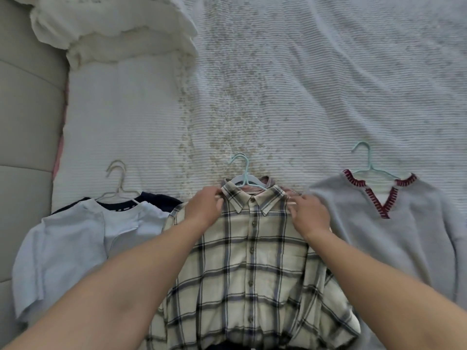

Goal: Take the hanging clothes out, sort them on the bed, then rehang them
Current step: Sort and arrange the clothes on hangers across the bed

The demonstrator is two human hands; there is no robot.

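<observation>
Plaid shirt: mid bed, front up, buttoned, on a teal hanger w/ hook pointing away from the person. Sits btwn the other two piles, edges overlapping both.
Handling: light, soft, floppy woven cloth; prob. slides off hanger shoulders if tugged. Best hold = shoulder seams or hanger neck, not the loose hem.
Left hand: fingers curled, pinching the shirt's shoulder just beside the collar.
Right hand: fingers curled on the other shoulder, gripping cloth; also touching the edge of the grey sweater.
Step (guess): squaring the shirt on its hanger; sorting looks well along, rehang not yet done.
Grey sweater: right of shirt, red-trimmed V-neck, own teal hanger. Knit, prob. heavier + stretchy.
Pale blue tee: left pile, over a dark garment, on clear hangers.
White blanket: bunched, far-left corner of bed.
Head view only; no other cams.
</observation>
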